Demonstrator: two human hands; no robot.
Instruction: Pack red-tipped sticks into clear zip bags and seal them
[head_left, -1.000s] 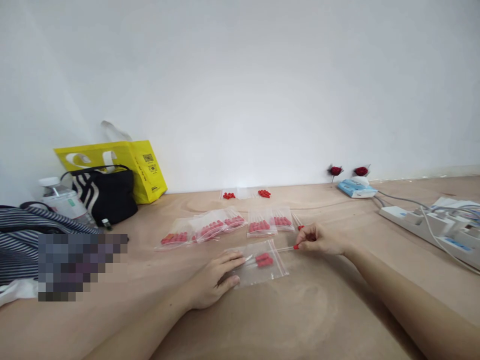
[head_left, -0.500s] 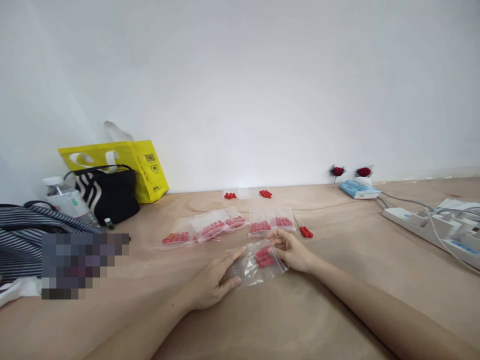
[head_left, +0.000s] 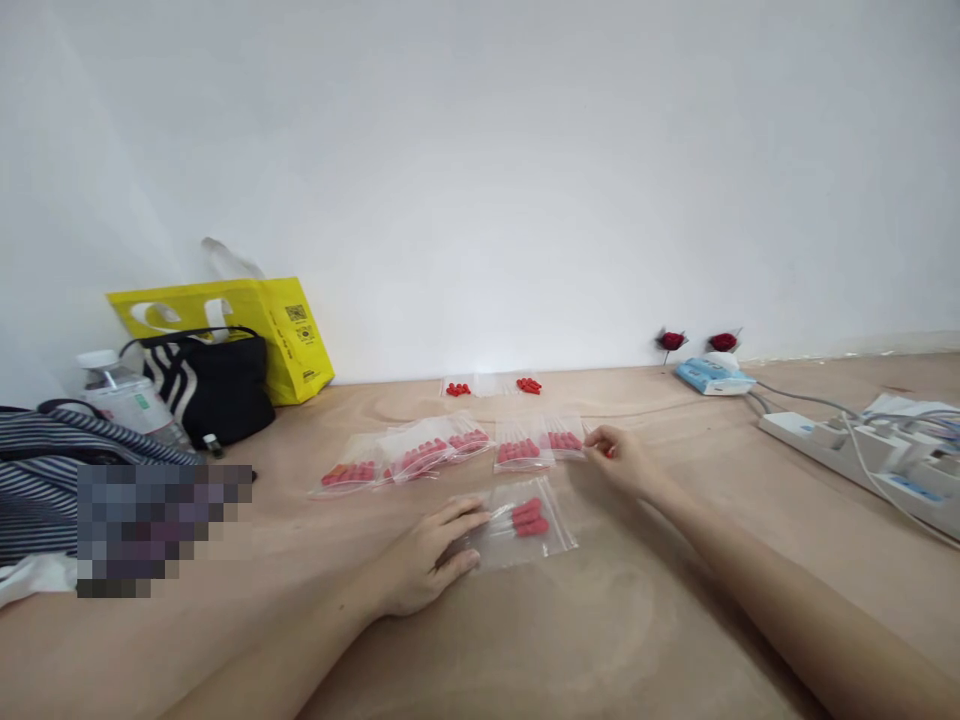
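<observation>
A clear zip bag (head_left: 495, 540) lies flat on the table with several red-tipped sticks (head_left: 530, 518) inside. My left hand (head_left: 431, 555) rests at the bag's left end, thumb and fingers apart, the fingertips touching the plastic. Farther off to the right, my right hand (head_left: 621, 462) has its fingers closed around loose red-tipped sticks (head_left: 610, 452), which they mostly hide. Beside its fingertips lie two filled zip bags, one on the left (head_left: 519, 450) and one on the right (head_left: 562, 438). More filled bags (head_left: 424, 455) overlap in a row to the left.
Near the wall are another clear bag and two bunches of red pieces, left (head_left: 457, 389) and right (head_left: 529, 385). A yellow bag (head_left: 304, 345), black pouch (head_left: 217, 390) and bottle (head_left: 139, 400) stand left. Tissues (head_left: 712, 376) and a power strip (head_left: 799, 435) lie right.
My right hand has let go of the bag and moved away and to the right, onto the loose sticks. My left hand has stayed at the bag.
</observation>
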